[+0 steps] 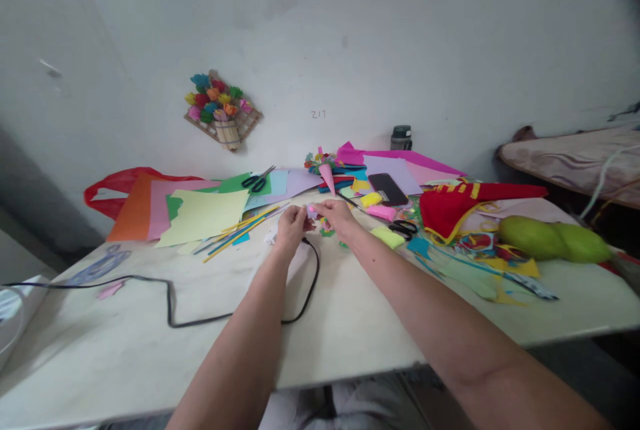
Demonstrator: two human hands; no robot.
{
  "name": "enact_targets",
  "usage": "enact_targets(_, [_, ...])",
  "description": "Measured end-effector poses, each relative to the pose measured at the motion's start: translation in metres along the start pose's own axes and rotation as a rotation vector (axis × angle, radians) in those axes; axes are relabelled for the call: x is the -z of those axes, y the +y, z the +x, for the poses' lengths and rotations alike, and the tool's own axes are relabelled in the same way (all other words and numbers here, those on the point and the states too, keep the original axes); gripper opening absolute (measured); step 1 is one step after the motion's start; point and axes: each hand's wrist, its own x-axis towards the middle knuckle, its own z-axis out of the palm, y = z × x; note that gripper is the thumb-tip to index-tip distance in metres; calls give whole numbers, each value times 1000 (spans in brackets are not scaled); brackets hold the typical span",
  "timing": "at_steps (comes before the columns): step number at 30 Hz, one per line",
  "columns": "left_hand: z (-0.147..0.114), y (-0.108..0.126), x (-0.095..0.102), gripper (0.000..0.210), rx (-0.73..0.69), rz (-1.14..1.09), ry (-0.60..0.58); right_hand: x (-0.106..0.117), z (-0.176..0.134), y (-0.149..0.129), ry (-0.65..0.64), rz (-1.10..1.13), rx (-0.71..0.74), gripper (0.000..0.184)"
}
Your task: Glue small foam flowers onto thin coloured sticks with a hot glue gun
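Observation:
Over the middle of the table, my left hand and my right hand meet with fingers pinched. Between their fingertips is a small pink and lilac piece, which looks like paper; its shape is partly hidden. Small green and yellow paper bits lie just below my right hand. A black cable ends at a plug close to my left hand. Beyond the hands, a pink paper cone lies by a heap of colourful cut paper.
Coloured paper sheets, thin strips and dark scissors lie on the left. To the right are a phone, black-handled scissors, red cloth and green fruit. A bottle stands by the wall.

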Motion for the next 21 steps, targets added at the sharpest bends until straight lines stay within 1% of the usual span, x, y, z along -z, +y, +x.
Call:
enact_targets(4, [0, -1, 0, 31, 9, 16, 8, 0, 1, 2, 5, -9, 10, 27])
enact_targets(8, [1, -1, 0, 31, -1, 12, 10, 2, 1, 2, -42, 10, 26, 32])
enact_targets(11, [0, -1, 1, 32, -5, 6, -2, 2, 1, 3, -69, 15, 34, 31])
enact_targets(18, [1, -1, 0, 33, 6, 15, -13, 1, 4, 6, -20, -46, 32, 31])
enact_targets(21, [1, -1, 0, 34, 9, 11, -6, 1, 4, 6, -21, -59, 28, 31])
